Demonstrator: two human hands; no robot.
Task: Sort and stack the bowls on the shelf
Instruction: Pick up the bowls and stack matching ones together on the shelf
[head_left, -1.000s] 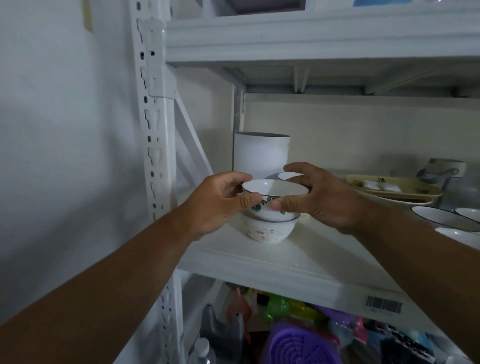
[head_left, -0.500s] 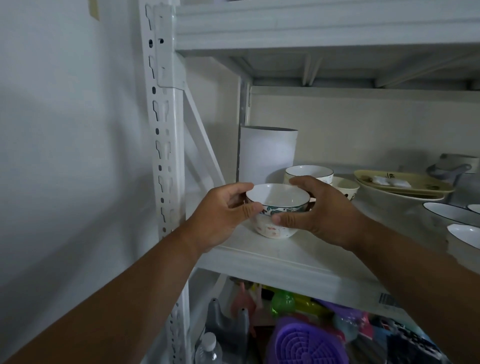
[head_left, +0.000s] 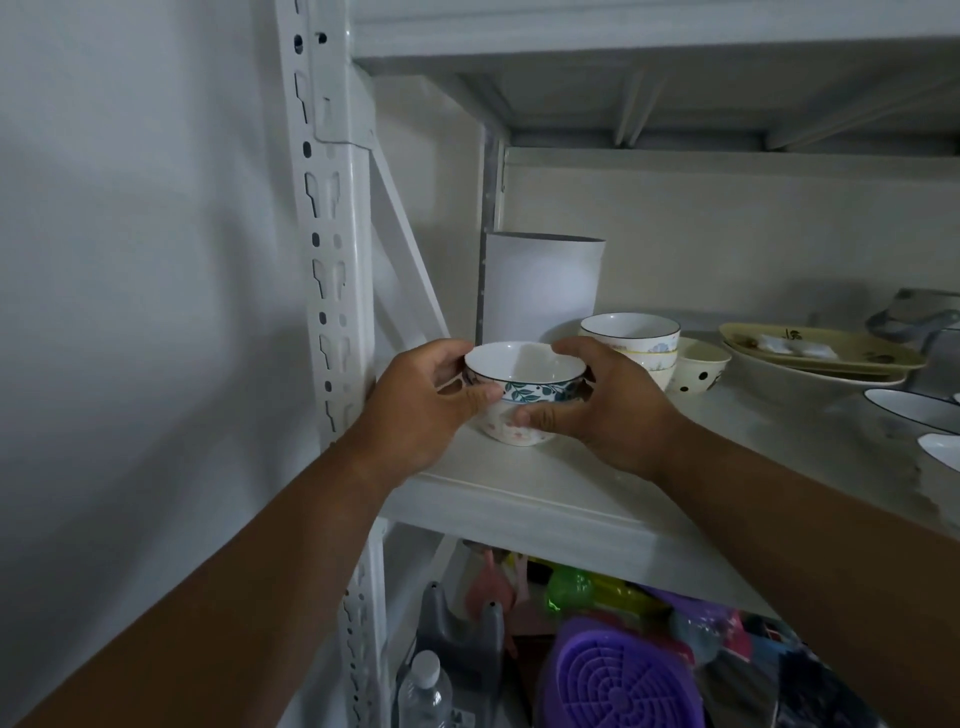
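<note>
A white bowl with a green leaf band (head_left: 524, 371) sits nested in a white bowl with pink flowers (head_left: 511, 428) near the front left of the white shelf (head_left: 561, 499). My left hand (head_left: 421, 410) grips the leaf bowl's left side, thumb across its front. My right hand (head_left: 608, 400) grips the right side, fingers over the rim and thumb against the lower bowl. Behind them stands a stack of three bowls (head_left: 636, 345), and a cream bowl with black dots (head_left: 696, 369) is beside that stack.
A tall white cylinder (head_left: 540, 291) stands at the back left. Yellow-green plates (head_left: 815, 358) and white dishes (head_left: 904, 415) fill the right of the shelf. The white upright post (head_left: 332, 249) is just left of my left hand. Plastic items and a bottle crowd the shelf below.
The leaf bowl has come down into the flowered bowl, both hands still on it. The view has tilted up and shifted, so the bowl stack behind now shows.
</note>
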